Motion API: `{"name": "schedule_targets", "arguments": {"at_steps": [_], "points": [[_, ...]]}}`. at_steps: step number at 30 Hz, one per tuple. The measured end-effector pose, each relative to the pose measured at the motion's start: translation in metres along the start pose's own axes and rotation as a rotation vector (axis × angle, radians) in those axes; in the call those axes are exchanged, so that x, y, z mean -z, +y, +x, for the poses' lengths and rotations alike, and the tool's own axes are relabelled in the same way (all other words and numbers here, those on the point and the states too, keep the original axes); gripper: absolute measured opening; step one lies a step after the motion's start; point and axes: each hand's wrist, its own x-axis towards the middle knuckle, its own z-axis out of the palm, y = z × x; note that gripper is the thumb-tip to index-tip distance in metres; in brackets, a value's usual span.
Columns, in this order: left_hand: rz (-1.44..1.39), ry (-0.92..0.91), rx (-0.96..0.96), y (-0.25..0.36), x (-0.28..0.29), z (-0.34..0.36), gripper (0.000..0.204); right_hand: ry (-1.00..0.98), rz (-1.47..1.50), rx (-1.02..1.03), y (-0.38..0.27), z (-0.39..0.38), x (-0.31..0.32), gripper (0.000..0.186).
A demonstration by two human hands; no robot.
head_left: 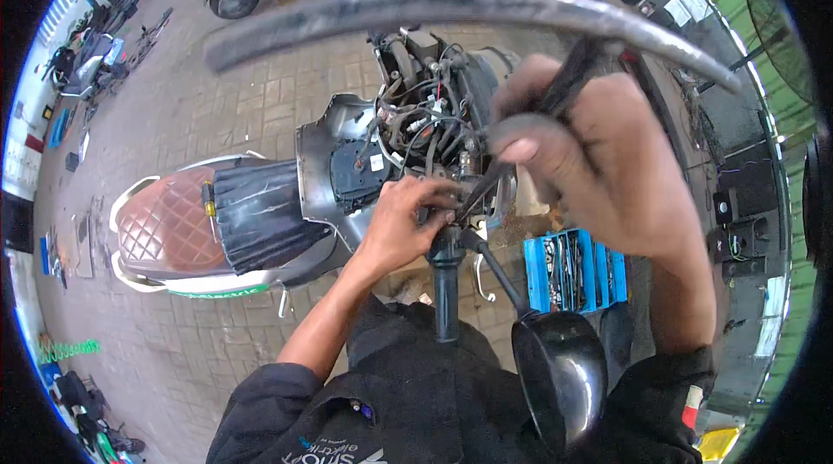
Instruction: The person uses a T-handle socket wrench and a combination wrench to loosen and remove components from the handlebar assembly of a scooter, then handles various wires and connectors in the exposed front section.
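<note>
– Okay, quick one: what's your right hand (599, 152) doing?

– You've got it closed around the shaft of a long, dark, worn metal T-shaped tool (486, 6), thumb laid along it. Crossbar sits beyond and above that hand, blurred; shaft slants down from it toward your left hand (406, 221).

– And your left?

– Half-curled, thumb and fingers bent toward each other at the tool's lower end. Can't tell if you're pinching it; contact is too small to see.

– Where's the work, from your hands?

– Under them: a partly stripped scooter with pale side trim (317, 169). Just beyond your left hand, a tangle of exposed black wires (425, 117). Just nearer you than that hand, a dark ribbed cylindrical handlebar grip (446, 299). Left of it, a black pleated cloth (265, 217), then a brown diamond-quilted seat (165, 225).

– Right side?

– Nearer you than your right hand, a glossy black rounded mirror (564, 369). Down on the floor, between mirror and hand in view, an open blue metal toolbox (534, 273) full of tools.
</note>
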Motion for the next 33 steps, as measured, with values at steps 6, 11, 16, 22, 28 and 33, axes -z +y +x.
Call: {"name": "schedule_targets", "arguments": {"at_steps": [6,11,16,22,28,33], "points": [[-0.154,0.356,0.314,0.025,-0.005,-0.023,0.037,-0.08,-0.143,0.145,0.006,-0.007,-0.009,0.028],[-0.73,0.272,0.844,0.008,-0.035,-0.098,0.044,0.048,0.102,0.211,0.011,-0.004,-0.028,0.037],[-1.138,-0.005,1.098,-0.026,-0.068,-0.106,0.059,-0.174,0.197,0.043,0.021,-0.011,-0.017,0.044],[-1.315,0.103,0.906,-0.043,-0.08,-0.069,0.067,-0.057,0.352,0.207,0.033,-0.025,-0.022,0.021],[-1.399,0.143,0.945,-0.015,-0.066,-0.056,0.066,-0.156,0.356,0.093,0.028,-0.035,-0.002,0.023],[-1.404,0.186,0.957,-0.004,-0.057,-0.056,0.066,-0.074,0.346,0.192,0.032,-0.035,-0.003,0.02]]}}
